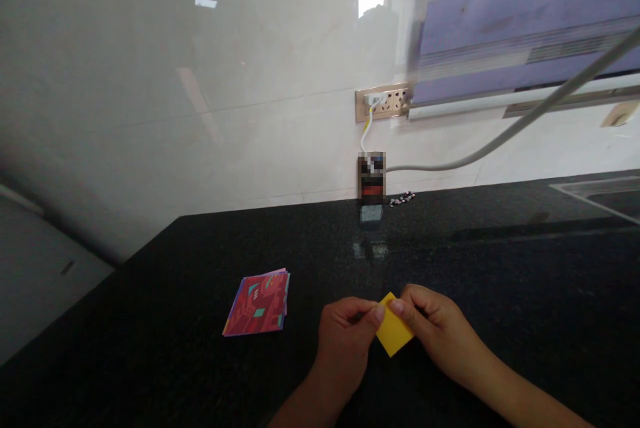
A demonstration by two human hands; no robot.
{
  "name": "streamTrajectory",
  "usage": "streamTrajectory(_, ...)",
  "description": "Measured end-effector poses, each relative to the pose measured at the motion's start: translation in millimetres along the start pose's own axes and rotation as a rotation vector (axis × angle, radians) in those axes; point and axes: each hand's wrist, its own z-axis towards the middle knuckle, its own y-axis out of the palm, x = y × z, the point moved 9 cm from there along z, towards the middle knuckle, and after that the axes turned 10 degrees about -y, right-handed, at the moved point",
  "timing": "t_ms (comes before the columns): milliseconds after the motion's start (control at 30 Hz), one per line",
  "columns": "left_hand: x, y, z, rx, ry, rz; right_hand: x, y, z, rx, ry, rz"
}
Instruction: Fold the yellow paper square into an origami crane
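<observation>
A small yellow piece of paper (395, 335) is held between my two hands, just above the dark countertop. My left hand (347, 338) pinches its left corner between thumb and fingers. On the other side, my right hand (440, 328) grips the upper right edge, its thumb lying on the paper near the top corner. The paper looks like a square turned on its corner; whether it is folded I cannot tell. To the left of my hands lies a stack of colourful printed sheets (257, 305), with a red patterned one on top.
The black speckled countertop (165, 295) runs back to a pale tiled wall (250, 115). A phone-like device (371, 178) leans there, with a white cable (364, 138) up to a wall socket (384, 103). A beaded strap (403, 199) lies beside it. A grey hose (525, 125) crosses at right.
</observation>
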Motion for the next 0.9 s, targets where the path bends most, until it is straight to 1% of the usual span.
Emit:
streamTrajectory(67,-1.6,-2.5,1.3,0.005,-0.03,-0.052,-9.0,2.3,1.5,-0.038,-0.042,0.039)
streamTrajectory(167,-1.4,-8.8,2.4,0.047,-0.045,-0.055,-16.4,3.9,2.7,-0.074,-0.073,0.068)
streamTrajectory(233,-1.6,-11.0,2.6,0.059,-0.045,-0.055,-13.0,2.8,2.9,-0.069,-0.056,0.042)
streamTrajectory(367,-6.4,-11.3,3.3,0.058,-0.065,-0.099,2.3,-3.2,2.2,-0.007,0.005,-0.043)
streamTrajectory(467,-10.7,-10.9,5.0,0.057,-0.085,-0.131,5.0,-5.3,2.4,0.018,0.011,-0.059)
streamTrajectory(567,-16.4,-10.1,7.4,0.044,-0.121,-0.16,-1.5,-4.3,3.4,0.012,-0.01,-0.002)
streamTrajectory(633,-19.6,-8.9,8.4,0.03,-0.142,-0.174,-5.4,-0.1,4.0,-0.023,-0.019,0.106)
streamTrajectory(700,-20.1,-8.0,8.3,0.024,-0.147,-0.174,-4.0,4.3,3.5,-0.063,0.008,0.205)
streamTrajectory(900,-11.1,-1.7,6.4,-0.014,-0.133,-0.053,11.3,-6.8,2.3,0.015,0.087,0.167)
